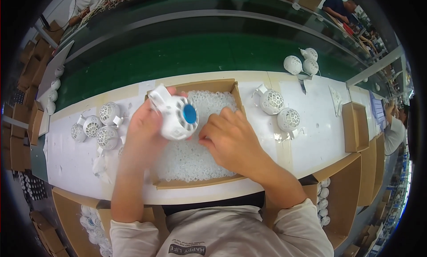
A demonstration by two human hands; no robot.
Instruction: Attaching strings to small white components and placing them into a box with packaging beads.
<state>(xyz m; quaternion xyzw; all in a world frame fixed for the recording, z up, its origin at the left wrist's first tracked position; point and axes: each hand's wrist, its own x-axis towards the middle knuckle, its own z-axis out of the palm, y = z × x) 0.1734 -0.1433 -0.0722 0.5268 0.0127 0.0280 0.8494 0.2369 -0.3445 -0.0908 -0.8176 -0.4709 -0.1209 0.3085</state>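
Now, the left hand (pixel 147 122) has its fingers wrapped round a white vented unit (pixel 171 121), holding it tilted above the cardboard tray (pixel 204 183), blue disc (pixel 190 114) facing right! Just beside it, the right hand (pixel 231 134) hovers over a bed of clear rings (pixel 189 161), thumb and fingers curled narrow; whether a ring sits in that pinch, I can't tell. More white vented balls (pixel 92 126) cluster left of the tray, and a pair (pixel 290 119) lies to its right.
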